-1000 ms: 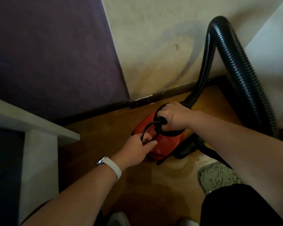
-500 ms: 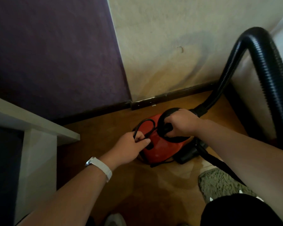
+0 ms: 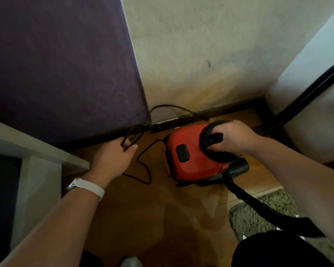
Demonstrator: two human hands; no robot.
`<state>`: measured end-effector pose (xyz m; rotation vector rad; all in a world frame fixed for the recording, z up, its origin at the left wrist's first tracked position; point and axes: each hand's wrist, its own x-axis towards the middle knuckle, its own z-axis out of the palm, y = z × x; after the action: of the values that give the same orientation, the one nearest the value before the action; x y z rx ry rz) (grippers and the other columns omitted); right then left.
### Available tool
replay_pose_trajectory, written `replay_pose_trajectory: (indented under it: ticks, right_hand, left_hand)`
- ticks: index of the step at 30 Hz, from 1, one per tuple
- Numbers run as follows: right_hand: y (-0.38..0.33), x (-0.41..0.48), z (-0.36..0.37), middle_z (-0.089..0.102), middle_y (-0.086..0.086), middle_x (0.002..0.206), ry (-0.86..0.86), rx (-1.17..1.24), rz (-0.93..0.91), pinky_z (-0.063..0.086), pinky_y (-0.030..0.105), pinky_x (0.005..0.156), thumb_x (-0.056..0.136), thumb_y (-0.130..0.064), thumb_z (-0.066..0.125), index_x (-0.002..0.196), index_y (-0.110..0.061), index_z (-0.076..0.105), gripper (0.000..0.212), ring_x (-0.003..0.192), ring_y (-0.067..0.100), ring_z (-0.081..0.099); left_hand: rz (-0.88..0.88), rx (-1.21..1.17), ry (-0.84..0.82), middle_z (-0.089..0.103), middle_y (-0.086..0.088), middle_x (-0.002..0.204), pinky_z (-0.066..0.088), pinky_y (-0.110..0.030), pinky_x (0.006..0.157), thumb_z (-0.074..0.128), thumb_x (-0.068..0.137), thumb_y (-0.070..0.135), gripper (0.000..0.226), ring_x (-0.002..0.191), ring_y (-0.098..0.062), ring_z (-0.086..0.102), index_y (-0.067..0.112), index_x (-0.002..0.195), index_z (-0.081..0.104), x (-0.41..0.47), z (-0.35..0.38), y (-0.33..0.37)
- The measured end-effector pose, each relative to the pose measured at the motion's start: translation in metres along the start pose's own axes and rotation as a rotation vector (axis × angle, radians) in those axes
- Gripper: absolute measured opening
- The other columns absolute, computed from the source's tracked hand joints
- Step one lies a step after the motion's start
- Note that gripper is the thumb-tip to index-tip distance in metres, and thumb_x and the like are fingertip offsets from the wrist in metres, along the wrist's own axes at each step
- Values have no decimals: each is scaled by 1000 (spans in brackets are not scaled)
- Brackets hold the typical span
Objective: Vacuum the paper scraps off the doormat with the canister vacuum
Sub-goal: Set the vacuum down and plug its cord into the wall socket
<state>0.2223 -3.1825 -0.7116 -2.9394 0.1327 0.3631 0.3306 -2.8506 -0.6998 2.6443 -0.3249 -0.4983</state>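
A red canister vacuum [image 3: 189,158] sits on the wooden floor near the wall. My right hand [image 3: 232,136] grips its black carry handle [image 3: 212,140]. My left hand [image 3: 116,157] holds the black power cord [image 3: 143,162], which loops across the floor from the vacuum's left side and arcs up along the skirting board. The ribbed black hose [image 3: 305,97] runs up along the right wall. The grey-green shaggy doormat [image 3: 258,214] lies at the lower right, with a few white paper scraps [image 3: 244,237] on it.
A white shelf or table edge with a leg [image 3: 39,170] stands at the left. A purple panel [image 3: 62,64] leans on the beige wall. A dark skirting board [image 3: 210,114] runs along the base. A black nozzle piece [image 3: 278,218] crosses the mat.
My left hand has pulled the cord leftward out of the vacuum, leaving a long loop on the floor. The vacuum has shifted right, and the hose has moved to the right edge of view.
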Motion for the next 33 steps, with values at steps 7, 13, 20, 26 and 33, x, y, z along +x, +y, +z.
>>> replay_pose_trajectory:
  ticks: [7,13,20,26,33]
  right_hand:
    - [1,23,8,63,-10,74,-4,-34,-19,37,31,76,84,-53,68,82,-31,64,23,68,10,55]
    - [-5,39,20,64,-9,84,-61,-101,-72,34,35,87,83,-55,67,87,-30,62,26,87,18,61]
    - [-7,43,18,55,-11,85,-162,-87,-5,31,35,82,85,-54,65,91,-31,55,25,97,20,58]
    - [-46,33,5,52,-1,124,-135,147,46,39,40,103,84,-48,66,130,-29,53,52,121,23,50]
    - [-144,5,-68,59,-15,114,-41,759,-146,45,28,92,95,-44,60,120,-35,56,27,108,3,55]
  left_hand:
    - [82,-101,120,61,2,72,47,-33,63,62,93,41,25,68,-13,56,23,77,60,-11,-22,22]
    - [85,-171,32,62,1,71,44,-29,56,63,94,40,21,66,-14,59,27,77,61,-17,-19,23]
    - [99,-224,-93,57,5,67,44,-27,59,70,90,37,19,64,-11,55,29,75,60,-17,-8,20]
    - [72,-323,-172,71,3,80,55,-30,71,74,86,37,13,77,-10,67,31,86,62,-19,-4,25]
    - [174,-225,-185,65,7,74,50,-27,59,71,88,40,15,66,-8,60,26,84,66,-23,-38,44]
